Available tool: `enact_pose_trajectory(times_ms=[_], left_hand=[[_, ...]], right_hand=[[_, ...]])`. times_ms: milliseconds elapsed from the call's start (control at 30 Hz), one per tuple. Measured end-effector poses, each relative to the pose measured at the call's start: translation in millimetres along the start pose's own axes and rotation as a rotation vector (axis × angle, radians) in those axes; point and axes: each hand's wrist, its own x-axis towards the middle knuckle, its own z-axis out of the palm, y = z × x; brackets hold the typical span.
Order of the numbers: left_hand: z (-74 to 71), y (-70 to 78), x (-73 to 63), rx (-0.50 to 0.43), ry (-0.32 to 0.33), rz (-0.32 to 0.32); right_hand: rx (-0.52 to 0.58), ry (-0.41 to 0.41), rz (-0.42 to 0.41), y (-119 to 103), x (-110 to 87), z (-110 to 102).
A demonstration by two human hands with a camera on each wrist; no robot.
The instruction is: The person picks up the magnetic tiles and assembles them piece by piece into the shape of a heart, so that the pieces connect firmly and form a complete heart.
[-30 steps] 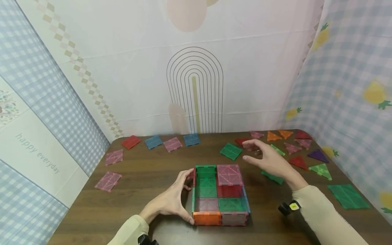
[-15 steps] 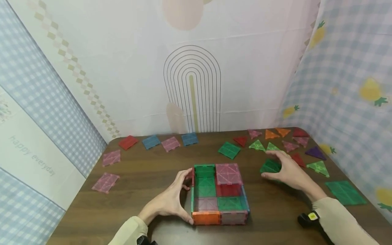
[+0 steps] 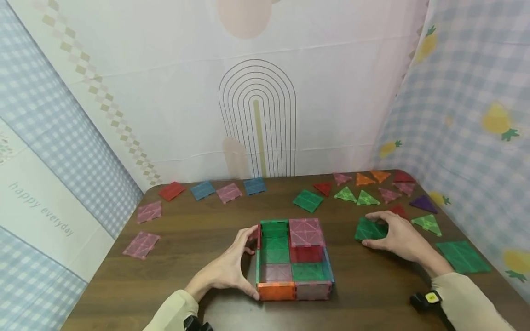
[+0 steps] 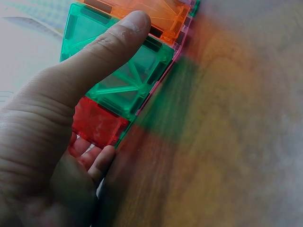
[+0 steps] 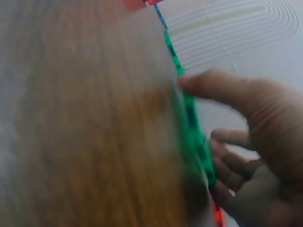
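Observation:
A low open-topped box of translucent magnetic tiles (image 3: 276, 291) stands mid-table, with an orange and a pale pink tile on its front wall. One pink square tile (image 3: 306, 232) lies flat over its back right corner. My left hand (image 3: 223, 271) grips the box's left side, thumb at the front corner and fingers at the back. In the left wrist view the thumb lies across green and orange tiles (image 4: 135, 85). Right of the box, my right hand (image 3: 399, 236) pinches a green square tile (image 3: 367, 230) between thumb and fingers, close over the table.
Loose triangle tiles (image 3: 366, 198) in several colours lie at the back right, near a larger green square (image 3: 463, 256). Another green square (image 3: 308, 201) sits behind the box. Red, blue and pink squares (image 3: 141, 244) line the table's left and back. Cloth walls (image 3: 331, 92) surround the table.
My right hand has moved right and toward me, from above the back tiles down onto the green square tile, and has taken hold of it. The left hand stays on the box.

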Motion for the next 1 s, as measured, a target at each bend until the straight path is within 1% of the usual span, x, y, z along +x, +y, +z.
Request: enact_pose_trajectory(times_ms=[100,167,267,367,433,500,633,767,1000], left_hand=[[-0.1,0.2,0.3,0.002,-0.003,-0.002],[-0.6,1.1,0.8,0.0,-0.005,-0.002],[-1.1,2.4,1.8,-0.005,-0.011,-0.008],[-1.0,3.1,2.6,-0.007,-0.012,-0.011],[-0.6,3.6,3.0,-0.007,-0.014,-0.014],[-0.3,3.3,3.1,-0.005,-0.015,-0.011],[-0.5,1.7,2.4,-0.001,-0.016,-0.006],[-1.5,-0.1,0.7,0.005,-0.01,-0.008],[-1.5,0.2,0.2,0.012,0.005,0.008]], right_hand=[[0.045,0.023,-0.031,-18,-3.0,-1],[0.075,0.046,-0.074,-38,-6.8,-2],[0.121,0.07,-0.168,-73,-12.8,-1],[0.155,0.076,-0.265,-106,-17.5,4],[0.173,0.066,-0.322,-123,-19.9,10],[0.176,0.052,-0.361,-135,-22.1,18],[0.178,0.032,-0.393,-150,-25.6,32],[0.177,0.023,-0.403,-157,-26.1,43],[0.153,0.019,-0.431,-160,-24.2,49]])
